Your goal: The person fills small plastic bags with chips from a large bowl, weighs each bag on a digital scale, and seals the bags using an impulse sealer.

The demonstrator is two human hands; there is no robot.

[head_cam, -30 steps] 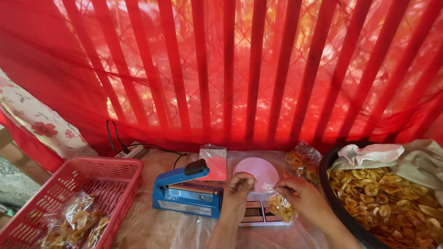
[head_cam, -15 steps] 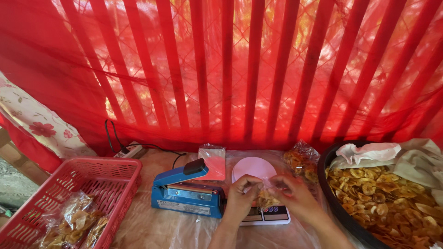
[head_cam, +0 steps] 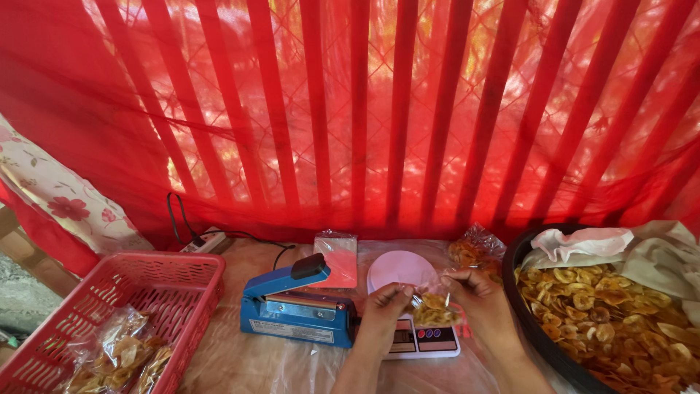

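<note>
Holding a small clear bag of chips between them, the left hand and right hand each pinch one side of the bag's open mouth with closed fingertips, just above the front of a white kitchen scale with a round pale pink platform. The step in hand appears to be gathering the mouth of the filled bag after weighing. A blue heat sealer, its arm raised, stands just left of the scale; the next move probably calls for keeping the mouth flat and taut so it can lie across the sealing bar. A dark round tray of loose chips sits to the right, and a red basket with finished packets lies at far left.
</note>
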